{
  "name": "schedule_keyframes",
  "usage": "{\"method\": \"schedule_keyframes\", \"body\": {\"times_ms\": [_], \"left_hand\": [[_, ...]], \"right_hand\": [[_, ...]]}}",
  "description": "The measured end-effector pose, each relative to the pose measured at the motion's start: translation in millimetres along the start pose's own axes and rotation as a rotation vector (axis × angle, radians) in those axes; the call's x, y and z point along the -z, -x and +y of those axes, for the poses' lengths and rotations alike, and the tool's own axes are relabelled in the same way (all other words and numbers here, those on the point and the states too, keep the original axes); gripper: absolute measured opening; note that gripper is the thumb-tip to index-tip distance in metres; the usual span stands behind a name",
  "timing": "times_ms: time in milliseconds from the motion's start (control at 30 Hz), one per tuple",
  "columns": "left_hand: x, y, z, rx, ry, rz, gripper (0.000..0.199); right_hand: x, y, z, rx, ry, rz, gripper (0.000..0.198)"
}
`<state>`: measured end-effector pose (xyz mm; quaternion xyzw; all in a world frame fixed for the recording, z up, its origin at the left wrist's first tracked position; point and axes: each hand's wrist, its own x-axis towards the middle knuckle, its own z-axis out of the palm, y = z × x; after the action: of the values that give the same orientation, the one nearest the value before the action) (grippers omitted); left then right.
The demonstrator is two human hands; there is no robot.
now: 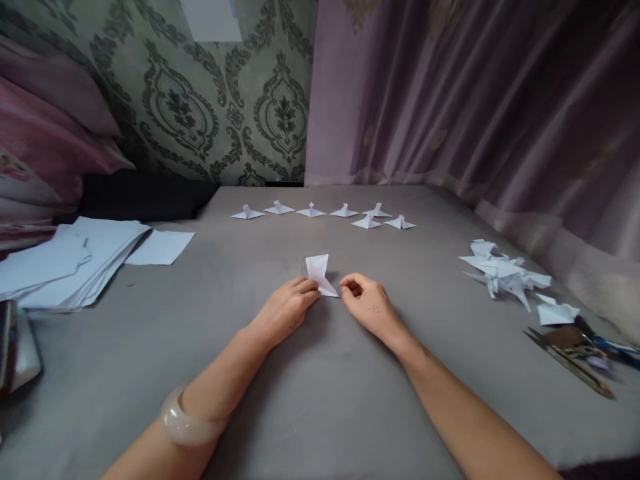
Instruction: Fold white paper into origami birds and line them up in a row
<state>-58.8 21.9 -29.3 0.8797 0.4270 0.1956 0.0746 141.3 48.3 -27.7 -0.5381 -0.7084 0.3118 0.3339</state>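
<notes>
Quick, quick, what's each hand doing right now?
Left hand: closed on the small, folded white paper piece.
Right hand: curled beside the paper piece's right tip; whether it's gripping anything can't be told.

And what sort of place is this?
Probably a room in a home, perhaps a bedroom: patterned wallpaper and a purple curtain beyond the grey surface, and pink floral fabric, perhaps bedding, at the left.

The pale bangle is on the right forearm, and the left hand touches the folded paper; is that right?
Not quite: the head view shows the pale bangle on the left forearm. The left hand does touch the folded paper.
</notes>
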Motion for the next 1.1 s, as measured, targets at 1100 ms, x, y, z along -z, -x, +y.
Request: {"method": "schedule_keyframes", "body": {"times_ms": [1100], "left_hand": [[3.5,-4.3,10.4,-0.003,-0.189,-0.106,0.031]], "right_hand": [[9.4,-27.6,0.9,-0.481,-0.457,-0.166,0.007]]}}
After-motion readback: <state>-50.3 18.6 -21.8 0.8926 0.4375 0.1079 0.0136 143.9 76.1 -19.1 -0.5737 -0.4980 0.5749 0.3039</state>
